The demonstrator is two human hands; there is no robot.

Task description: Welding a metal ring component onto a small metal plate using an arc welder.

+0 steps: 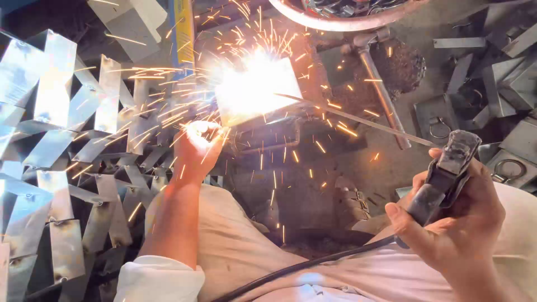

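Dark, gritty workshop floor [358, 162] carries everything. Heap of shiny folded sheet-metal brackets [61, 145] lying left, overlapping. Steel hammer with metal handle [383, 92] lying centre-right. Grey flat plates with ring handles [442, 120] scattered right. Rusty round basin [347, 19] at top edge.

Around the bright metal piece [251, 92] the room is narrow. At nine o'clock a thick heap of folded metal sheets [61, 151] fills the whole side and reaches the left hand [197, 146]; a hand cannot pass there. At twelve o'clock a round basin [347, 14] closes the top. At three o'clock a hammer [380, 84] lies on the ground, and farther right stand many grey metal parts [503, 84]. The thin welding rod [358, 120] crosses the gap from the right hand [456, 223]. Open dark floor [335, 162] stays at five o'clock, between the knees.
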